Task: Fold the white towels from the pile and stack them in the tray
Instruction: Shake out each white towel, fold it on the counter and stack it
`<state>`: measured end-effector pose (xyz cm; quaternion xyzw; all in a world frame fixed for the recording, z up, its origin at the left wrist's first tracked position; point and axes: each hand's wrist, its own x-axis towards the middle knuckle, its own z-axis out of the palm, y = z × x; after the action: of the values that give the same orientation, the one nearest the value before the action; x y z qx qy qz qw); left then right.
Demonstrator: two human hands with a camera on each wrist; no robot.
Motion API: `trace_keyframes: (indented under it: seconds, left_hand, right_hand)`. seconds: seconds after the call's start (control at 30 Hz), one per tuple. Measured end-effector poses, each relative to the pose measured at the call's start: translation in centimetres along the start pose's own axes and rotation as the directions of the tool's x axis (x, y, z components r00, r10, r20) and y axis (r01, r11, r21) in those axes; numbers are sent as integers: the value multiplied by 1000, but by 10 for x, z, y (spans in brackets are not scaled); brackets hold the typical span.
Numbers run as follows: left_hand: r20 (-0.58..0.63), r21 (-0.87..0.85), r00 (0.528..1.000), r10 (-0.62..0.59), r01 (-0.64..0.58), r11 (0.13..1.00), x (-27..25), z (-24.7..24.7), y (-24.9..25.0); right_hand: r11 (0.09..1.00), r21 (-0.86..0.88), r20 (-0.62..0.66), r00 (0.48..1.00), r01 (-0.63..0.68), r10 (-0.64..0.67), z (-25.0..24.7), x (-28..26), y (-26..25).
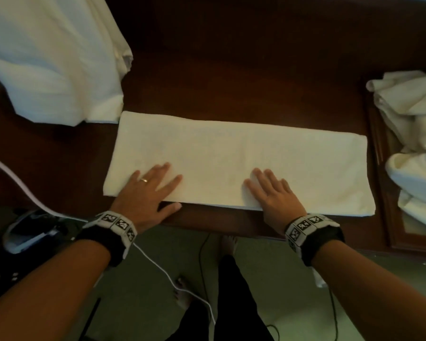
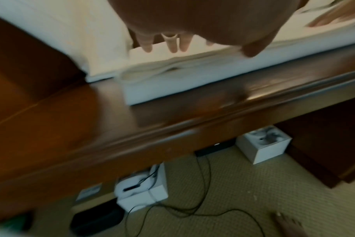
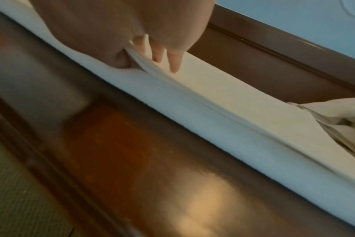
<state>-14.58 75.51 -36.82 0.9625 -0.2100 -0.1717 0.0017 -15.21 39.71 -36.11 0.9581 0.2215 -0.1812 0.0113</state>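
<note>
Towel strip on bench, long axis left-right. Left hand, right hand flat, fingers straight, pressing near edge; right hand nearer centre.

Soft white cloth on glossy dark wood.

The folded towel is matt, fine-napped cloth, smooth on top with layered edges showing at its near side. The desk beneath is polished reddish-brown wood, shiny enough to throw back light. At three o'clock, rumpled white towels look thicker and plusher. The floor carpet is rough, woven, greenish and dull.
</note>
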Motion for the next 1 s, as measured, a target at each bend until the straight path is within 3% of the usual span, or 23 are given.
trace_keyframes:
  seconds: [0.07,0.27,0.4,0.53,0.7,0.77,0.87,1.0]
  left_hand:
    - [50,-41,999,-18,20,999,4,2,1]
    - [52,-30,990,-133,135,990,8,-8,-13]
    - [55,-73,980,-190,194,978,25,-24,23]
    - [-2,-113,992,-123,122,986,41,-31,64]
    - [-1,-115,997,-73,72,991,75,-34,117]
    - [16,-100,998,-61,62,993,90,-35,137]
    - [52,-77,997,-65,69,995,109,-36,162]
    - [165,-51,978,-126,136,989,129,-32,188]
  right_hand:
    - [997,38,-17,998,-61,62,-3,-5,-2]
    - [1000,23,-85,996,13,-12,0,-27,8]
    - [952,131,3,961,-276,278,-3,-54,43]
    - [919,187,27,937,-346,348,-15,-80,92]
    - [821,187,179,841,-539,511,-25,-101,133]
    - [790,247,118,827,-561,550,-24,-98,147]
    - [696,399,0,759,-597,651,-20,-87,174]
    - [535,453,212,669,-713,712,-13,-75,194]
